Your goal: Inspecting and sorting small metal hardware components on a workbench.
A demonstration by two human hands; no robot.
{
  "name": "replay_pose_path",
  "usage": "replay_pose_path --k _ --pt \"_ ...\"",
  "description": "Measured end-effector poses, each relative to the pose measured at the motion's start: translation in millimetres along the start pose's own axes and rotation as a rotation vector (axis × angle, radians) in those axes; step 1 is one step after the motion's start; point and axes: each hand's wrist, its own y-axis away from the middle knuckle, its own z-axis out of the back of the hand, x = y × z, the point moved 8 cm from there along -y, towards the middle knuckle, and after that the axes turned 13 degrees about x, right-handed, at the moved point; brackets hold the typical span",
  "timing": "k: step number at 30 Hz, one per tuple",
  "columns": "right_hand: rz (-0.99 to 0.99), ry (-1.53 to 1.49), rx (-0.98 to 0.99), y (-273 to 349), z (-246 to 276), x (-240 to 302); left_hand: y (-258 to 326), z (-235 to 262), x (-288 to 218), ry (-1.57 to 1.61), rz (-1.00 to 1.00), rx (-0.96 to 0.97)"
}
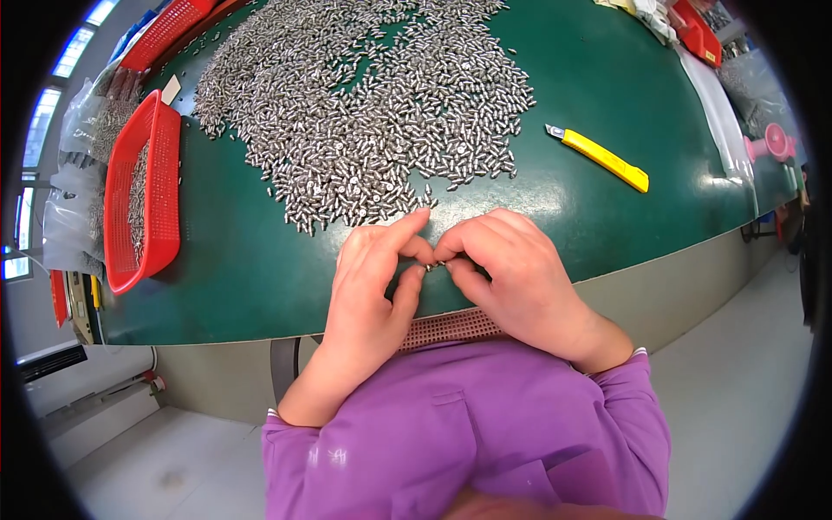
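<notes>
Near the table's front edge, my left hand (368, 273) and my right hand (516, 269) meet, thumbs and index fingers pinched. Between the fingertips sits a small silvery metal part (435, 266), mostly covered, so I cannot tell whether it is one piece or two touching. Just beyond my fingers spreads a wide heap of small metal parts (373, 130), short, shiny and tapered, lying loose in all directions. My left index finger reaches close to the heap's near edge.
A yellow utility knife (604, 159) lies right of the heap on the green table (624, 95), blade showing. At the left stands a red plastic basket (165, 186) holding more metal parts, beside clear plastic bags (74, 221). A pink object (771, 143) is at the far right.
</notes>
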Motion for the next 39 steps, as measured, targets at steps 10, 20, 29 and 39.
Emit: replay_pose_path --k 10,20,29,39 --pt "-0.048 0.014 0.002 0 0 0 15 1 3 -0.005 0.138 -0.019" --pt "-0.035 0.069 0.066 2 -8 3 13 -4 4 0.011 0.155 -0.013" --pt "-0.038 0.029 0.038 0 -5 1 15 -1 8 0.076 0.174 -0.044" --pt "-0.031 0.135 0.029 -6 -4 4 12 -3 9 0.053 0.193 -0.037"
